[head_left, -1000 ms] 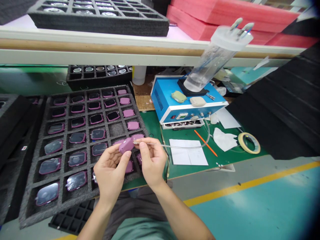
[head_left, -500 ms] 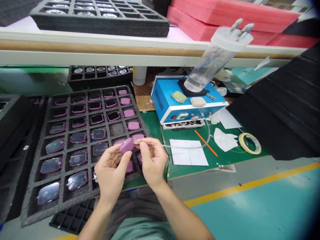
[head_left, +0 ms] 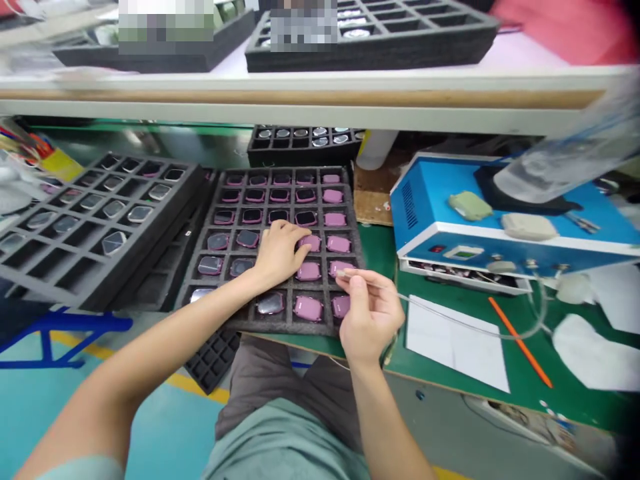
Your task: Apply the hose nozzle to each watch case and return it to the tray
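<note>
Pinching a thin clear tube (head_left: 440, 313) close to its slim tip between the thumb and forefinger of my right hand (head_left: 370, 313), I hold that tip just at a pink rounded-square case (head_left: 341, 269) in the right-hand column of a dark foam tray (head_left: 287, 171). My left hand (head_left: 277, 255) lies palm down with its fingers loosely curved, resting over another pink case (head_left: 310, 243) in its cell, not pinching anything.

The tube looks light and soft, likely to sag and wander if taken far from the end, so the grip near the tip seems the right place. The cases look like small, light, stiff plastic, smooth enough to slip, so I would take them by their rounded edges. Their snug foam cells leave little room for fingers.

The tip points left, toward the tray. From there the tube's long axis runs right and slightly down across a white paper sheet (head_left: 453, 343) on the green tabletop (head_left: 380, 250), then curves up toward a blue bench unit (head_left: 425, 200).
</note>
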Available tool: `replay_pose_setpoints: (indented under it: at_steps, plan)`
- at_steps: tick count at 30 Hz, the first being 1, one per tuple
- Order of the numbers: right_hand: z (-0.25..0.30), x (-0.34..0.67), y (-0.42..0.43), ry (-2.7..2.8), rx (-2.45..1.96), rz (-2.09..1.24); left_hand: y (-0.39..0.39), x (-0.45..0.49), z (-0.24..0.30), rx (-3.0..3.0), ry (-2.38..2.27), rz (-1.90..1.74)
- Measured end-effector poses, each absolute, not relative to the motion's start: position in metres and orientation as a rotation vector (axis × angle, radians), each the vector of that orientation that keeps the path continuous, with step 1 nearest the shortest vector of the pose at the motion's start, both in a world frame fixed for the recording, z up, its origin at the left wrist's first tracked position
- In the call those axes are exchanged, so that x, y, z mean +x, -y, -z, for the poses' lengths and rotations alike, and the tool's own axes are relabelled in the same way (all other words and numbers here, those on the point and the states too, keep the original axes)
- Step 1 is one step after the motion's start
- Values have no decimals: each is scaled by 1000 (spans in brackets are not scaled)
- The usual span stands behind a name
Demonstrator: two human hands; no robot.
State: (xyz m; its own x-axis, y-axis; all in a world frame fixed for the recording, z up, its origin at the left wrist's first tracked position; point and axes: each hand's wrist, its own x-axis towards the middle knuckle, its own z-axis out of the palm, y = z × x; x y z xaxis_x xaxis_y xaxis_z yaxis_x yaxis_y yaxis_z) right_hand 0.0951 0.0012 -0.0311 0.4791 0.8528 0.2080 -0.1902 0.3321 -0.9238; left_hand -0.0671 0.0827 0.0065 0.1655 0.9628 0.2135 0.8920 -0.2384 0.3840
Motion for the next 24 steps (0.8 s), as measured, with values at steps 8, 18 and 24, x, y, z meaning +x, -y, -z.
replay_pose_setpoints:
  at_steps: [8, 18, 24]
  plan:
    - [28, 95, -1, 687, -920, -837, -135, -52, -20, 2343, -1810, -403]
    - [32, 92, -5, 762, -963, -751, -127, -57, -41, 2093, -1652, -737]
    - [30, 91, -3, 876, -1062, -644, -39, -48, -11, 1253, -1279, -1320]
